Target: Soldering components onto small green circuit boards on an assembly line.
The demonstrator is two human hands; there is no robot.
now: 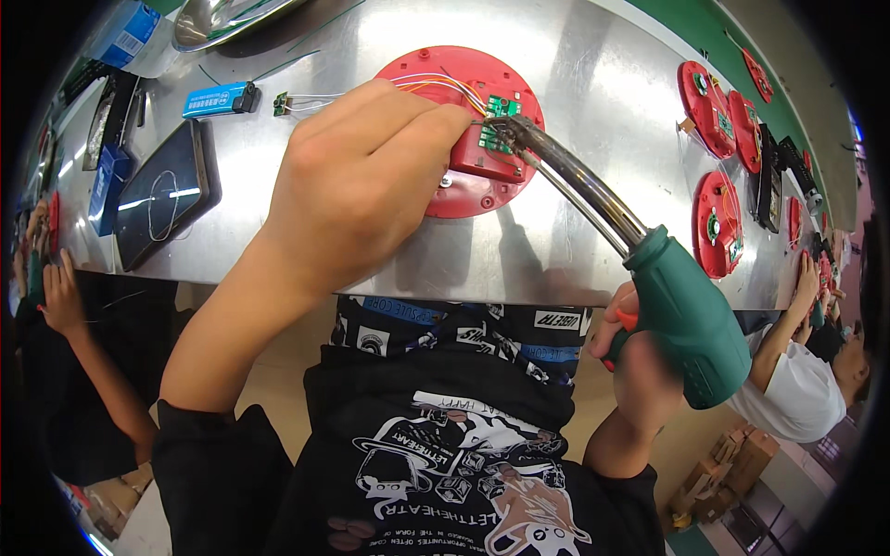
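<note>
My left hand (pixel 357 176) is closed in a pinch over a round red plastic housing (pixel 514 88), with what looks like a thin dark wire between its fingertips. That wire runs to a small green circuit board (pixel 505 107) on the housing. My right hand (pixel 644 366) grips a green soldering gun (pixel 691 315) by its handle, fingers at the red trigger. The gun's metal tip touches or hovers just over the board's solder points; I cannot tell which. Several coloured wires (pixel 445 82) lead from the board, passing behind my left hand toward a tiny green board (pixel 281 104).
Left on the metal table (pixel 315 79) lie a blue block-shaped battery (pixel 220 100) and a dark phone (pixel 159 199) with a loose wire on it. A shiny metal bowl (pixel 222 23) stands at the back. More red housings (pixel 706 109) lie right. Co-workers sit at both sides.
</note>
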